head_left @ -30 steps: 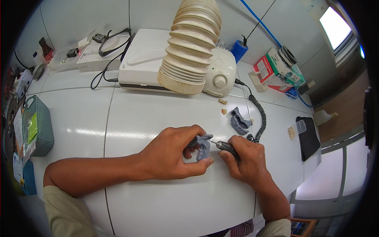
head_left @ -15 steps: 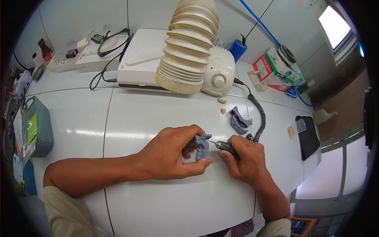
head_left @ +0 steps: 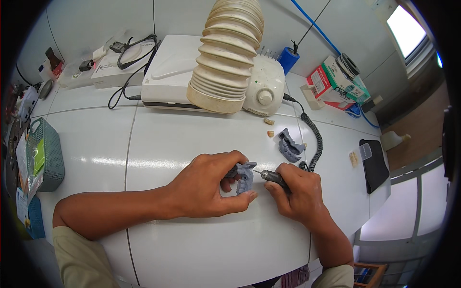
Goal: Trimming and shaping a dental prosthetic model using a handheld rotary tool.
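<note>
In the middle of the white table, my left hand [head_left: 211, 185] grips a grey dental model [head_left: 245, 180] between thumb and fingers; part of it is hidden by the fingers. My right hand [head_left: 300, 192] is closed round a dark rotary handpiece [head_left: 274, 177]. Its thin bur points left and reaches the model's upper right edge; whether it touches, I cannot tell. A second grey dental model [head_left: 290, 145] lies on the table beyond my right hand. Two small tooth-coloured pieces [head_left: 270, 122] lie to the left of that model.
A ribbed suction hose [head_left: 226, 62] hangs over the back of the table, before a white machine [head_left: 173, 72]. Beside it stands the handpiece control unit [head_left: 264, 91], with a coiled cord [head_left: 317, 139]. Boxes [head_left: 336, 84] stand back right, a green basket [head_left: 50, 153] left, a black pouch [head_left: 375, 168] right.
Almost nothing differs. Both hands keep their hold on the model and the handpiece, and the whole view has shifted very slightly.
</note>
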`<state>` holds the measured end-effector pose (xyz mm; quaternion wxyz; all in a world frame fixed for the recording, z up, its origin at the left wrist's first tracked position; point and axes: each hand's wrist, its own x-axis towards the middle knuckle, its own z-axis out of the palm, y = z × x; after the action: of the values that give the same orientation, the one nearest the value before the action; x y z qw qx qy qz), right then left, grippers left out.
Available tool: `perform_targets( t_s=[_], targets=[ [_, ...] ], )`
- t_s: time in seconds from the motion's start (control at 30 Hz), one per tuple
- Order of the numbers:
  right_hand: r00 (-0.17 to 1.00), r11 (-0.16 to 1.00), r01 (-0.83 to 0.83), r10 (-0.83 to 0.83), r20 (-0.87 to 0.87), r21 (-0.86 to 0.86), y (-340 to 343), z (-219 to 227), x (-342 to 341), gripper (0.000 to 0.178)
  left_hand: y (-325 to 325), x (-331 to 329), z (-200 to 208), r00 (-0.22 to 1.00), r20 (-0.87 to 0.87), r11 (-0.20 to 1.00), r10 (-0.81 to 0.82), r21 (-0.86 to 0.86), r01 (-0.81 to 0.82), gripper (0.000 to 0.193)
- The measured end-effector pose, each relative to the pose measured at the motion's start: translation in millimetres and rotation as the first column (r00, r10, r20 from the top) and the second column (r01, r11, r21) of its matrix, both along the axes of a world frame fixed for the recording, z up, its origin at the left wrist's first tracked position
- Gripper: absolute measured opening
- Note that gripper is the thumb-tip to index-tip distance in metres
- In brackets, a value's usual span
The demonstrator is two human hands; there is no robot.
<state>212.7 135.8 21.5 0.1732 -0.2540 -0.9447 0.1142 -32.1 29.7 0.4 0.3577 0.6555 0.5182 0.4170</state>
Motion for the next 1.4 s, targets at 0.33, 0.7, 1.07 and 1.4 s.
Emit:
perform_targets(
  t_s=[0.33, 0.7, 1.07, 1.4],
  targets=[
    [1.000, 1.000, 0.001, -0.001, 0.012, 0.008, 0.6, -1.0, 1.3, 0.032, 0.0, -0.3, 2.6, 1.000, -0.001, 1.000, -0.006, -0.029, 0.006, 0.054],
    [1.000, 1.000, 0.005, -0.005, -0.010, 0.006, 0.2, -1.3, 0.1, 0.033, 1.1, 0.2, 1.7, 1.000, 0.013, 1.000, -0.010, -0.021, 0.010, 0.054],
    [1.000, 1.000, -0.005, 0.005, -0.023, 0.008, 0.2, -1.8, 0.6, 0.032, 1.1, 0.5, 0.8, 1.000, 0.003, 1.000, -0.004, -0.011, 0.004, 0.055],
    [1.000, 1.000, 0.001, -0.001, -0.015, 0.020, 0.0, -1.3, 0.5, 0.032, 1.4, 0.9, 1.4, 1.000, -0.005, 1.000, -0.004, -0.003, 0.004, 0.054]
  ],
)
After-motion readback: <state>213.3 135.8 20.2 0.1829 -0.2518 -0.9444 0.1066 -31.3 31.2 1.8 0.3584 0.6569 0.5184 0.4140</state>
